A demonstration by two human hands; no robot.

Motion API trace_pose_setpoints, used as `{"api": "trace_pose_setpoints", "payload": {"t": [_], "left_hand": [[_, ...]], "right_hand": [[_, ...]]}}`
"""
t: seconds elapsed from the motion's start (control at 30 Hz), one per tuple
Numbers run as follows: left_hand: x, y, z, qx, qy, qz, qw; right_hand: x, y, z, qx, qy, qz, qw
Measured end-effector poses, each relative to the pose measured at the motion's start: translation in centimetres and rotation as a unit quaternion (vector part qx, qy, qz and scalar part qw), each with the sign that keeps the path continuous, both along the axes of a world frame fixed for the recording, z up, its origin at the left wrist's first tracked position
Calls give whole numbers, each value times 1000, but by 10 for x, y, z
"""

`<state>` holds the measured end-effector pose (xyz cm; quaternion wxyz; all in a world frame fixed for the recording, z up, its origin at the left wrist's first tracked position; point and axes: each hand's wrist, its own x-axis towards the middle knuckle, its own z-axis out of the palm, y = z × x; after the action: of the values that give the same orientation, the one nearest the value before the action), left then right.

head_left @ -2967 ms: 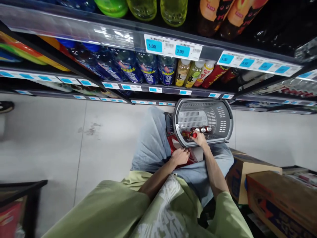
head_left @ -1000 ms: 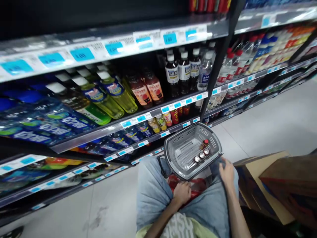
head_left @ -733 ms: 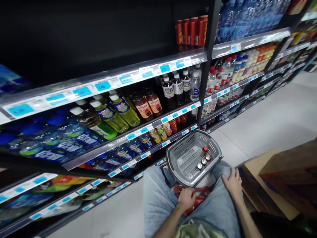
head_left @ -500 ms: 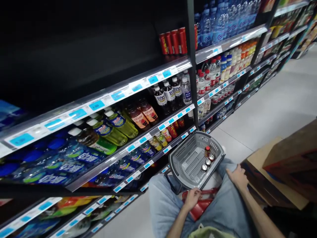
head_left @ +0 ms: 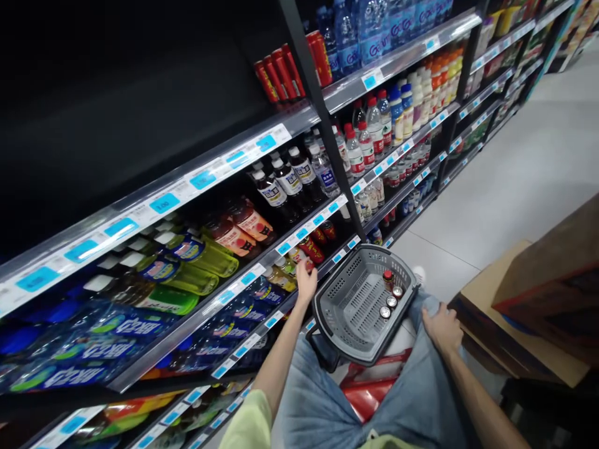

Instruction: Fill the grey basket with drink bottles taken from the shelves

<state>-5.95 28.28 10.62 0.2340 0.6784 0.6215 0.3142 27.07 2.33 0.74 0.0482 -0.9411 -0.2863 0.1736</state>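
My left hand (head_left: 307, 282) reaches to a lower shelf, among small bottles lying there. Its fingers curl around something small and red at the fingertips, mostly hidden by the hand. A red-labelled drink (head_left: 312, 249) lies just beyond them, with yellow-green bottles (head_left: 281, 278) to the left. My right hand (head_left: 442, 327) rests on my right knee, fingers lying over the jeans, holding nothing. Before my knees a grey plastic basket (head_left: 349, 293) holds a red-capped brown bottle (head_left: 388, 280) and several cans (head_left: 391, 302) along its right side.
Shelves (head_left: 224, 290) of bottled drinks run along the left and ahead. A red plastic stool (head_left: 367, 399) is between my legs. Cardboard boxes (head_left: 524, 337) stand at my right. Red cans (head_left: 281, 72) and blue water bottles (head_left: 374, 31) stand on the upper shelf.
My left hand has left the red stool between my legs and stretched forward-left to the lower shelf. My right hand stays on the knee. The view has shifted a little.
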Motion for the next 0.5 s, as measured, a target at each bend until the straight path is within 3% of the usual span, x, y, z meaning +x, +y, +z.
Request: {"api": "trace_pose_setpoints", "payload": {"t": [0.1,0.27,0.5], "left_hand": [[26,40,33,29,125,21,992],[53,79,61,-30,319,34,947],[58,114,90,-64,390,-26,918]], "right_hand": [[0,0,-2,8,7,-4,1000],[-1,1,-2,18,21,-14,1000],[-2,7,5,20,39,-32,999]]}}
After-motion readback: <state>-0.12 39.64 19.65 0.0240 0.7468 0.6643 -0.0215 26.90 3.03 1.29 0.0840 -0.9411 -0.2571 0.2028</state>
